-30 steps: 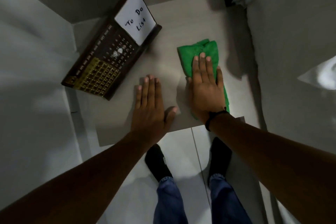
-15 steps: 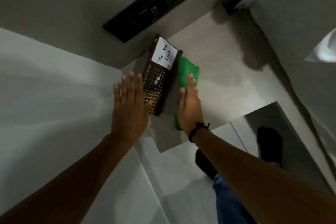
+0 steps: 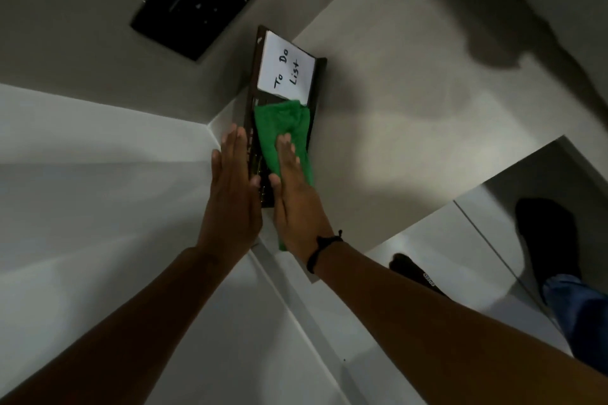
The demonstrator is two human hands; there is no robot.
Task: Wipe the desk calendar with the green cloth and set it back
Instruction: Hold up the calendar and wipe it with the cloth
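Under the flat, outstretched fingers of the right hand point(image 3: 296, 204) lies the green cloth point(image 3: 283, 138), pressed on the desk calendar point(image 3: 314, 102); the left hand point(image 3: 232, 200), fingers straight, braces its far edge. Best to keep even pressure and sweep fingertip-ward toward the note (paper may lift).

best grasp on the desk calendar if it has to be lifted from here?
Probably a pinch across the two long edges of the desk calendar, from above. It is a long, narrow slab; the left hand flanks one edge, and the right hand presses the green cloth on its face.
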